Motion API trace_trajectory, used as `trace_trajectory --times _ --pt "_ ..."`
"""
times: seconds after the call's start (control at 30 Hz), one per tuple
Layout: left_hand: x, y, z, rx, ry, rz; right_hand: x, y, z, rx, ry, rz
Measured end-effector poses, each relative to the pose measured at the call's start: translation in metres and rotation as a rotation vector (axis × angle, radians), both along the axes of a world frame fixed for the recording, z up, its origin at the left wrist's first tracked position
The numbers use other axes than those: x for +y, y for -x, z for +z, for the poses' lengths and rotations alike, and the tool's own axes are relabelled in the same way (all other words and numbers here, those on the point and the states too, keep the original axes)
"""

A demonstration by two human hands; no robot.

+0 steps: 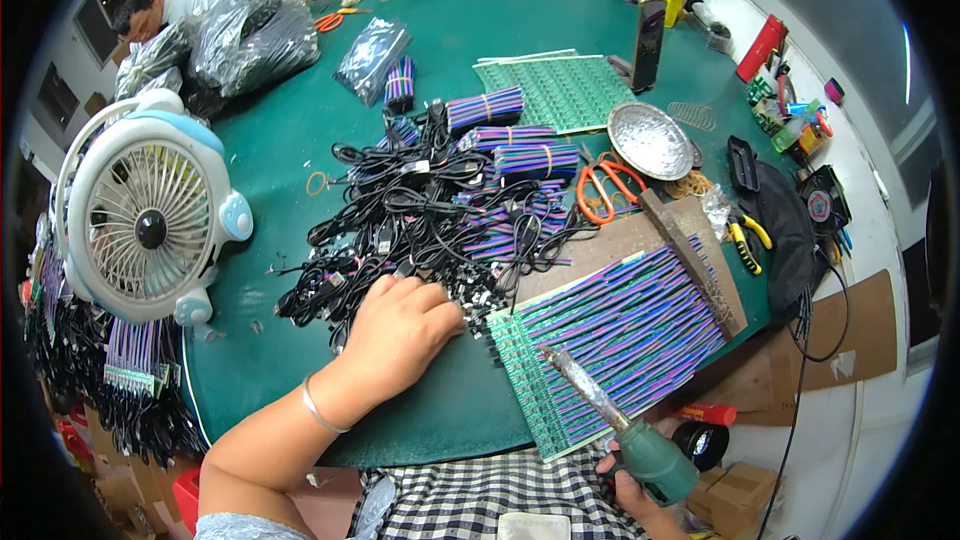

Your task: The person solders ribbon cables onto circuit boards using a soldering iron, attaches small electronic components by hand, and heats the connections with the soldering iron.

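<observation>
My right hand (625, 485) is wrapped round a green-bodied soldering iron (655, 462), low at the right. The iron's crusted metal barrel slants up and left, its tip over a green circuit board panel (520, 365). Rows of purple, blue and black wires (620, 325) run from that panel toward the right. My left hand (405, 325), a bangle on its wrist, rests with curled fingers at a heap of small black and silver parts (480, 295). What those fingers hold, if anything, is hidden. Coiled black cables (400, 205) lie just beyond it.
Orange scissors (605, 188), a metal bowl (650, 140), pliers (748, 240) and a metal bar (690, 265) lie right. Beyond are bundled wires (485, 108), more panels (555, 85) and an upright phone (648, 45). A fan (150, 225) stands left; a person (165, 15) sits beyond bags (255, 40).
</observation>
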State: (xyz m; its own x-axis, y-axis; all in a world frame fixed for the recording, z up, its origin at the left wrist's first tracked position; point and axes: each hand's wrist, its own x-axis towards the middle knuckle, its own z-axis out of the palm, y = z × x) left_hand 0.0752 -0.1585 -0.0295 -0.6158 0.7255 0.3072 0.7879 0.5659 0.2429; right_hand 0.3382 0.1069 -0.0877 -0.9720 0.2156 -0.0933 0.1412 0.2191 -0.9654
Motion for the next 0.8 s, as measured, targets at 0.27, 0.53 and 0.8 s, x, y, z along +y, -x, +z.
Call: trace_trajectory --times 0.27,0.53,0.8 --pt "-0.005 0.012 0.014 -0.092 0.116 -0.002 -0.002 0.004 -0.003 0.014 0.115 -0.012" --pt "-0.007 0.021 0.02 -0.267 0.087 -0.006 -0.009 0.008 0.004 0.028 0.171 -0.083" --pt "-0.005 0.021 0.031 -0.266 0.17 -0.016 -0.014 0.014 0.01 0.098 0.192 -0.101"
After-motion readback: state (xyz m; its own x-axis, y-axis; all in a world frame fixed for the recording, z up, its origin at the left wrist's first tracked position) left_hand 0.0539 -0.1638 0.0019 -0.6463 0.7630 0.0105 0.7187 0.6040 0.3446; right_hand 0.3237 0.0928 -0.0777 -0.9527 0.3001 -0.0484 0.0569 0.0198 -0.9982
